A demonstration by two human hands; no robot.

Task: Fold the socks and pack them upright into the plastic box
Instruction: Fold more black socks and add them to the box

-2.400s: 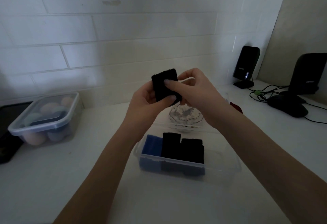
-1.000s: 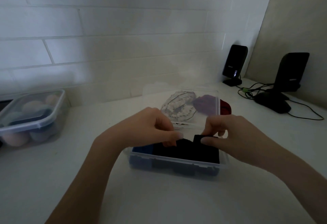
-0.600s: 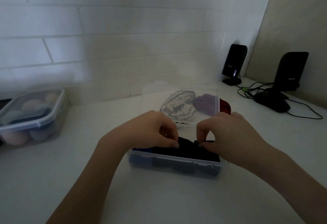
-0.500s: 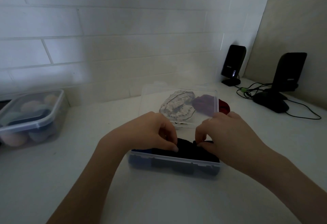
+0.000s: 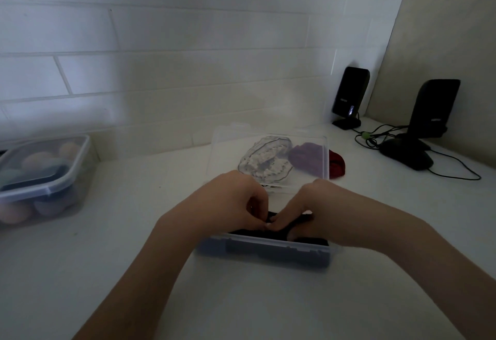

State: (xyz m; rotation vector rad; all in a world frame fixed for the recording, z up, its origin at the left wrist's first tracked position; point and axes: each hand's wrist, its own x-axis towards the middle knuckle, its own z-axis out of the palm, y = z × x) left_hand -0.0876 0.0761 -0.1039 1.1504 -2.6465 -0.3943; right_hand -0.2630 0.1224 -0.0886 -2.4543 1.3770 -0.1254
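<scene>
On a white worktop (image 5: 112, 272) before a pale tiled wall, a clear plastic box (image 5: 264, 249), lid (image 5: 271, 157) hinged open and leaning back. Inside the box, dark folded socks (image 5: 311, 240) packed along its length, mostly hidden by two hands; whether upright cannot be told. Left hand (image 5: 228, 203) over the box's left half, fingers curled down, fingertips (image 5: 264, 225) pressed onto a black sock (image 5: 300, 220) at the box's middle. Right hand (image 5: 324, 211) over the right half, index finger touching the left fingertips, the other fingers bent down into the box on the same black sock; pinching or merely pressing cannot be told. Seen through the lid, beyond the box: a white patterned sock (image 5: 265, 161), a purple sock (image 5: 308, 158) just beside it, and a red sock (image 5: 336, 164) at the lid's right edge. Far left, a closed clear container (image 5: 40, 176) with rounded pastel shapes inside. Far right, two black speakers (image 5: 350, 95) with cables, well apart from the box.
</scene>
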